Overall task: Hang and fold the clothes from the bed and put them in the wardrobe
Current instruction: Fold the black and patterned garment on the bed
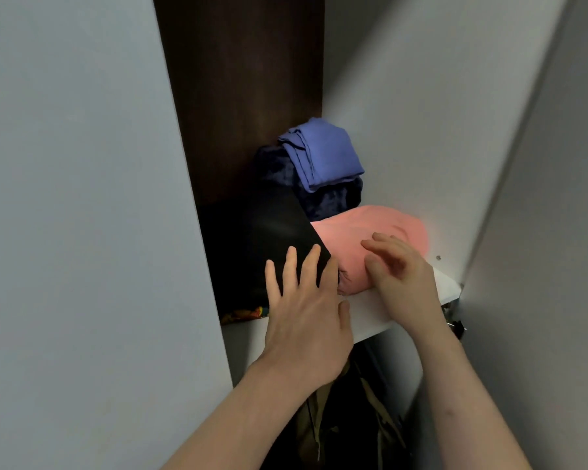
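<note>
Left hand [306,310] spread flat, fingers straight and fanned, pressing on the near edge of a folded black garment [269,239] lying on the white shelf [370,312]. Right hand [399,276] open too, fingers loosely extended though blurred, resting on the folded pink garment [370,232] just beside the black one. Behind, a folded blue cloth [323,152] stacked on a dark navy bundle [333,198]. A strip of multicoloured fabric [245,313] peeking out under the black garment at the shelf's front. Dark brown back panel [238,79] inside the wardrobe, pale walls [438,96] either side. Below the shelf, hanging clothes [347,418], dim.
</note>
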Available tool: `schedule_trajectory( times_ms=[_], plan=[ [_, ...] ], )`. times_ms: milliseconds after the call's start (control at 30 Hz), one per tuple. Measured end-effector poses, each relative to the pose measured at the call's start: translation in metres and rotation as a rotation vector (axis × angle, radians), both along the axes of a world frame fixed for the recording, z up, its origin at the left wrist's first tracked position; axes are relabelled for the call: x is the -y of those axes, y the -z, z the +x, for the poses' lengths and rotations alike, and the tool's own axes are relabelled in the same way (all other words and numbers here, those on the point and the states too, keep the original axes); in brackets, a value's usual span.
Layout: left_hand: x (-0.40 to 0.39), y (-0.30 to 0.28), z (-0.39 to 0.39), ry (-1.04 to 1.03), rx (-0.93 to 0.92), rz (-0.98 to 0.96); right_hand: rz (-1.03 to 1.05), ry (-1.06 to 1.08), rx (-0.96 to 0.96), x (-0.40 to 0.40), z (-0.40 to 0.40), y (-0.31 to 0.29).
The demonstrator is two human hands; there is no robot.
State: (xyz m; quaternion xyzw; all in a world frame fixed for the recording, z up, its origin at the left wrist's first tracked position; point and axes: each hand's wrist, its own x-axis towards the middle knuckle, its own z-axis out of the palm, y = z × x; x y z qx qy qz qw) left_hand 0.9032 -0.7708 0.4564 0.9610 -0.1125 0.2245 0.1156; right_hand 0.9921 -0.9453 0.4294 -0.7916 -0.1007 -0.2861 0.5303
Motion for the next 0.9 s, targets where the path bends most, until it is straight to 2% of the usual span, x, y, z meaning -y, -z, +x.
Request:
schedule_trajectory(
  times_ms=[167,333,633,900],
  plan=[
    [-0.003,0.006,-0.009,0.134,-0.019,-0.022,0.024,0.026,-0.068,0.003,-0.032,0.006],
    [-0.012,0.021,-0.019,0.328,-0.072,-0.037,0.005,0.161,-0.103,0.012,-0.087,0.014],
    [-0.025,0.046,-0.048,0.593,-0.175,-0.145,-0.161,0.499,-0.138,-0.007,-0.228,0.012],
    [-0.011,0.047,-0.092,0.839,-0.173,-0.137,-0.186,0.71,-0.257,-0.035,-0.359,0.021]
  ],
)
